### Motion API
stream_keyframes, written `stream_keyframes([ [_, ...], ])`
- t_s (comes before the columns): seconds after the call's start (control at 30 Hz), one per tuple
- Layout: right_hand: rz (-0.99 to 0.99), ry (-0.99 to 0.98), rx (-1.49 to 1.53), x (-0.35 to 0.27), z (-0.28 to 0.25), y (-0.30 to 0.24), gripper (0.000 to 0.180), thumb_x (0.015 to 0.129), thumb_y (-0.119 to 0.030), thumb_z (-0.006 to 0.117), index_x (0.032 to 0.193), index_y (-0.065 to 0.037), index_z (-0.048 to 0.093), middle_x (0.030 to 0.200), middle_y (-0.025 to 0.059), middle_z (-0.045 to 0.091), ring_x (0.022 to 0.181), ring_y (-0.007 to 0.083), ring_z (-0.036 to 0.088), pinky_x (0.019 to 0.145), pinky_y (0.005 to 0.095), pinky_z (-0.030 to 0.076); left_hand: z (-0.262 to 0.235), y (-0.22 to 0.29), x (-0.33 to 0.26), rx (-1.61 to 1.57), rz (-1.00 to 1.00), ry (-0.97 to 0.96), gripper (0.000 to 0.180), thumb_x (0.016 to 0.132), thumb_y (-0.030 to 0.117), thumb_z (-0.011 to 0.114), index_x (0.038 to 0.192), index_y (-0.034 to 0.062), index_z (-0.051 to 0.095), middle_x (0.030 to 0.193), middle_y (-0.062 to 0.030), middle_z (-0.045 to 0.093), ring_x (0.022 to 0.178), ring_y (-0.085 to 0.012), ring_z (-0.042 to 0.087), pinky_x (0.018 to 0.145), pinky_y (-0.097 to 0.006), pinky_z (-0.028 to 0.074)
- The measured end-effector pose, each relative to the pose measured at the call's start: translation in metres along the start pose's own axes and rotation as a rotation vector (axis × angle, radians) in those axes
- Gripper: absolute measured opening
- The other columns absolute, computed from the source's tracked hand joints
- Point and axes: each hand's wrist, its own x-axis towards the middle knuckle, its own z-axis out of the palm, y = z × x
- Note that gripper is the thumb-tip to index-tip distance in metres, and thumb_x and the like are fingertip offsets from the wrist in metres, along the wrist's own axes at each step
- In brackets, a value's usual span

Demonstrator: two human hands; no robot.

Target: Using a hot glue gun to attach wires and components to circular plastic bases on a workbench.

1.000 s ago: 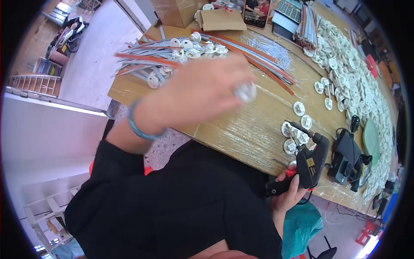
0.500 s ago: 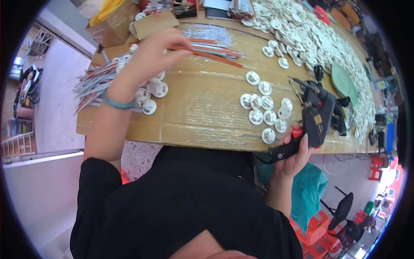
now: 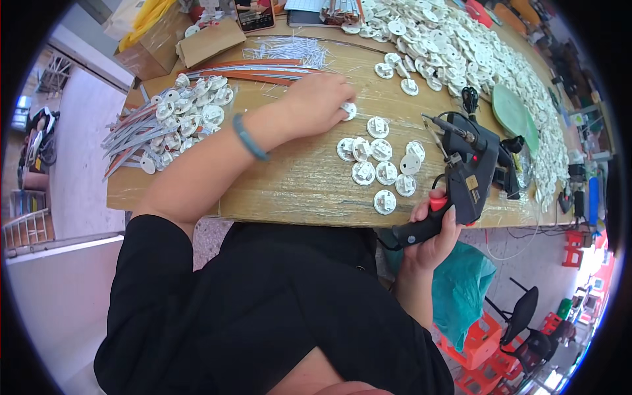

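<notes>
My left hand (image 3: 315,104) is closed at the fingertips on a round white plastic disc (image 3: 349,110), at the upper end of a loose group. Several more white discs with small fittings on them (image 3: 386,172) lie in that group between my hands. In my right hand (image 3: 433,245), near the front edge, is a black soldering gun (image 3: 471,184) with a red trigger. My fingers wrap round its handle, and its thin metal tip (image 3: 426,116) points up and left, apart from the discs.
A large heap of white discs (image 3: 454,52) covers the far right of the cardboard-topped table (image 3: 276,191). At the left lie discs with grey and orange strips (image 3: 135,135). White thin sticks (image 3: 289,49), a cardboard box (image 3: 155,49), a phone (image 3: 255,14) and a green plate (image 3: 510,108) stand around.
My left hand has moved right and down from above the orange strips to the disc and has closed on it. My right hand still holds the soldering gun. The whole view has shifted slightly.
</notes>
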Motion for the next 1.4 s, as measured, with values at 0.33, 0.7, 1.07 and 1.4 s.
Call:
stream_keyframes([
  [0.33,0.233,-0.13,0.152,-0.004,0.028,0.033,0.038,0.1,-0.02,0.055,0.132,-0.001,0.046,0.111,0.0171,0.06,0.076,0.022,0.061,0.063,0.0331,0.051,-0.039,-0.009,-0.046,-0.215,-0.238,0.034,0.03,0.082,0.032,0.077,0.09,0.0051,0.066,0.09,-0.0139,0.066,0.086,-0.0347,0.065,0.076,-0.045,0.052],
  [0.7,0.069,-0.122,0.057,0.004,0.023,0.038,0.034,0.101,-0.018,0.051,0.129,0.001,0.046,0.11,0.0189,0.06,0.075,0.0218,0.06,0.064,0.0342,0.052,0.003,-0.052,-0.019,0.574,0.079,0.042,0.013,0.081,0.012,0.064,0.092,0.0055,0.065,0.098,-0.0071,0.063,0.105,-0.0239,0.059,0.09,-0.037,0.048],
  [1.07,0.037,-0.146,0.114,0.008,0.019,0.039,0.033,0.102,-0.018,0.05,0.129,0.002,0.046,0.113,0.0196,0.058,0.077,0.0213,0.059,0.065,0.034,0.051,-0.048,-0.036,-0.02,0.21,0.112,0.446,0.025,0.085,0.002,0.059,0.11,0.0051,0.055,0.092,-0.0138,0.064,0.089,-0.0361,0.063,0.077,-0.045,0.05],
  [1.4,0.023,-0.151,0.184,0.011,0.01,0.044,0.032,0.103,-0.021,0.049,0.125,0.003,0.049,0.113,0.0184,0.06,0.077,0.0189,0.058,0.065,0.0327,0.051,-0.053,0.021,-0.071,0.085,0.144,-0.04,0.032,0.085,0.018,0.072,0.114,0.0115,0.06,0.098,-0.0089,0.058,0.085,-0.0314,0.067,0.07,-0.043,0.053],
])
